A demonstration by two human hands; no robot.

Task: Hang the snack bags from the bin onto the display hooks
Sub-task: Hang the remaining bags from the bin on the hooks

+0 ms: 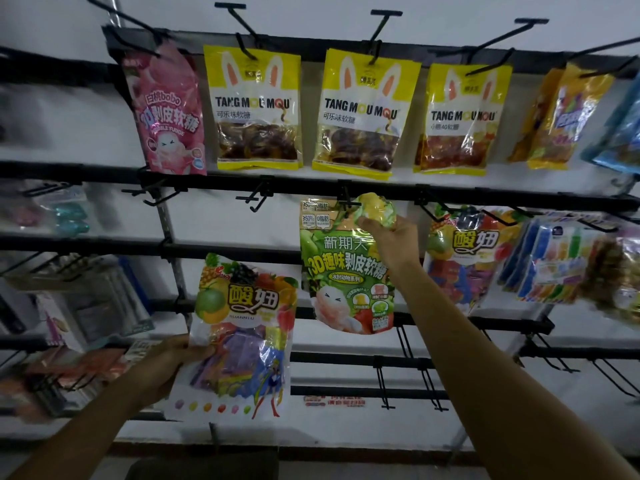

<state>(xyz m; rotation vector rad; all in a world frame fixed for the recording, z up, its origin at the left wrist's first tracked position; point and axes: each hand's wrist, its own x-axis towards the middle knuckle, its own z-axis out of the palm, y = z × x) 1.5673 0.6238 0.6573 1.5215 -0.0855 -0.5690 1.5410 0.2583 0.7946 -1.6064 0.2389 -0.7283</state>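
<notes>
A green snack bag [346,278] hangs upright against the middle row of the display rack, its top edge crumpled and bunched in the right hand [391,237], whose fingers are curled round that top right at a black hook [344,202] jutting from the middle rail [207,183]; whether the bag's hole sits on the hook cannot be told, since the hand and the scrunched foil cover it. Lower and to the left, the left hand [173,362] grips a fruit-printed snack bag [242,337] by its left edge, thumb on the front and fingers behind, holding it upright in front of the lower rails and apart from the green one. On the same middle rail, to the right of the right hand, a matching fruit bag [464,258] hangs from its own hook, with a pack of coloured sticks [554,261] beside it. Two more black hooks [256,199] stick out of the rail to the left of the green bag. Along the top row hang a pink bag [166,112], then three yellow rabbit-eared bags [256,109] side by side, then an orange-yellow bag [561,116] tilted at the far right. Behind it all is a white wall [415,427], and blurred goods sit on the shelves [69,306] at the left
</notes>
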